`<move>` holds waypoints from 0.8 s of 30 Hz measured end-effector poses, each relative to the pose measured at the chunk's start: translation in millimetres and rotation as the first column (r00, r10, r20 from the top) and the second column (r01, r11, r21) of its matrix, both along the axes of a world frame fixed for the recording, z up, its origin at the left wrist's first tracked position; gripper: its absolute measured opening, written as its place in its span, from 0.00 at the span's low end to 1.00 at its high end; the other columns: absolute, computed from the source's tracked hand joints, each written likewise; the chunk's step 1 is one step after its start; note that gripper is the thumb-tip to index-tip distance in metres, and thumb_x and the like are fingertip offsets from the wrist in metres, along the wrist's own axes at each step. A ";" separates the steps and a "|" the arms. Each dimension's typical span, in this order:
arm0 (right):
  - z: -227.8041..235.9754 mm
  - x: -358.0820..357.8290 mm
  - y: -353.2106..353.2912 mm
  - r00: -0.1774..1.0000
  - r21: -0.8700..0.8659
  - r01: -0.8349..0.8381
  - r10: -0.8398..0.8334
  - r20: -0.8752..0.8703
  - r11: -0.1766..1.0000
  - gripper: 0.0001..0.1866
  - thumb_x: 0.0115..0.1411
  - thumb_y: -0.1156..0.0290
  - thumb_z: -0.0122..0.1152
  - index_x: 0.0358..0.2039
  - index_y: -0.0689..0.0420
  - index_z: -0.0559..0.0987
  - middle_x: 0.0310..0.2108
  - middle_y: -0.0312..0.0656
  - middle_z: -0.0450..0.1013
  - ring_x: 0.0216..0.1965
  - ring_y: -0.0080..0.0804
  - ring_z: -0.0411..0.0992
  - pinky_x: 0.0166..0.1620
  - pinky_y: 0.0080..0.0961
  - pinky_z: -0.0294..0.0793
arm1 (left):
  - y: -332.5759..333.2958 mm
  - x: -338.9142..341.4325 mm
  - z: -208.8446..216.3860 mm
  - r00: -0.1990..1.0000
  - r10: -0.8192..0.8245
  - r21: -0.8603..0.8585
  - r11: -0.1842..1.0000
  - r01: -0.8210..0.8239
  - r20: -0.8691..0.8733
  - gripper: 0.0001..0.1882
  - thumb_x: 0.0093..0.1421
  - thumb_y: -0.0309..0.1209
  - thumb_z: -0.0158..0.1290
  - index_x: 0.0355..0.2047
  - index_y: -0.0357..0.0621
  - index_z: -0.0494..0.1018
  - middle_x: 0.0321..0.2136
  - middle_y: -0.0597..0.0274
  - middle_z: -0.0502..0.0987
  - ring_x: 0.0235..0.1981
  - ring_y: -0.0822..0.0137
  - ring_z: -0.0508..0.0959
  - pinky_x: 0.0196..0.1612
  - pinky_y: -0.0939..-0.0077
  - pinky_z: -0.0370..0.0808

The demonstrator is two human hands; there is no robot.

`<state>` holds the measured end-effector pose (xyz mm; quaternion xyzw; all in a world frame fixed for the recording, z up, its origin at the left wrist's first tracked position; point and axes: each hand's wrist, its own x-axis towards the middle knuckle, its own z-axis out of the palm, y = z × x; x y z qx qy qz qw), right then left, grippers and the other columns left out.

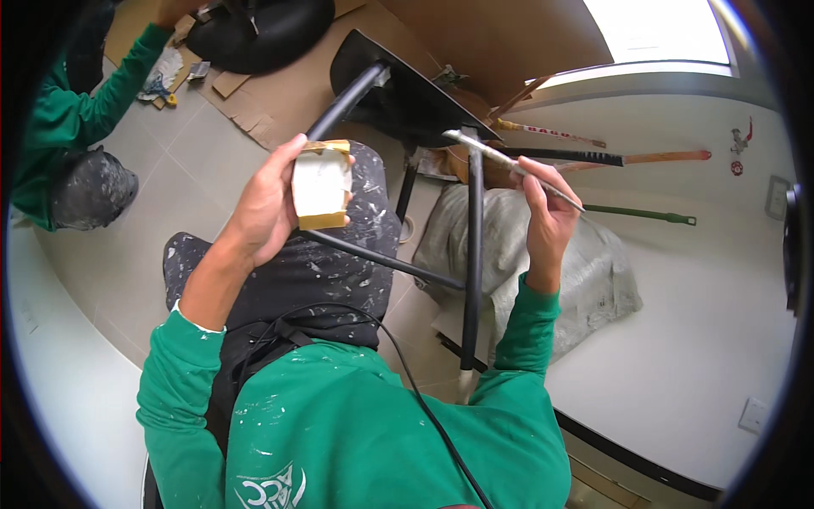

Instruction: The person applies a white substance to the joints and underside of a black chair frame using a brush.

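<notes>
My left hand (267,199) grips a small open carton (324,220) with yellow-brown edges and a white inside, held over my lap. In my right hand (549,204) is a slim, pale paintbrush (487,153), pinched between thumb and fingers and slanting up to the left. Its tip is beside a black tubular leg (475,246) of an overturned piece of furniture, perhaps a chair; I cannot tell whether they touch. The furniture's flat black panel (360,64) lies beyond my hands, and a crossbar (381,260) runs under the carton.
Plastic sheeting (585,280) covers a bulky item at right. Long-handled tools (666,157) lean by the wall. Cardboard (271,106) covers part of the tiled floor. Another person in a green sleeve (127,93) is at upper left, near a round black seat (263,38). A black cable (394,339) crosses my torso.
</notes>
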<state>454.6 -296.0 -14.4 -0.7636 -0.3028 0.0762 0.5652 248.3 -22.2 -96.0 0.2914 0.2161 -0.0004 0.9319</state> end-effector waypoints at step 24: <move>-116.0 67.8 -16.9 0.568 -0.623 0.312 0.385 0.728 0.717 0.17 0.59 0.75 0.68 0.49 0.55 0.83 0.42 0.38 0.78 0.45 0.37 0.75 0.47 0.38 0.69 | 2.2 3.7 -4.4 1.000 0.021 0.040 0.999 -0.020 -0.014 0.31 0.77 0.51 0.36 0.59 0.36 0.72 0.49 0.54 0.81 0.41 0.61 0.84 0.44 0.59 0.86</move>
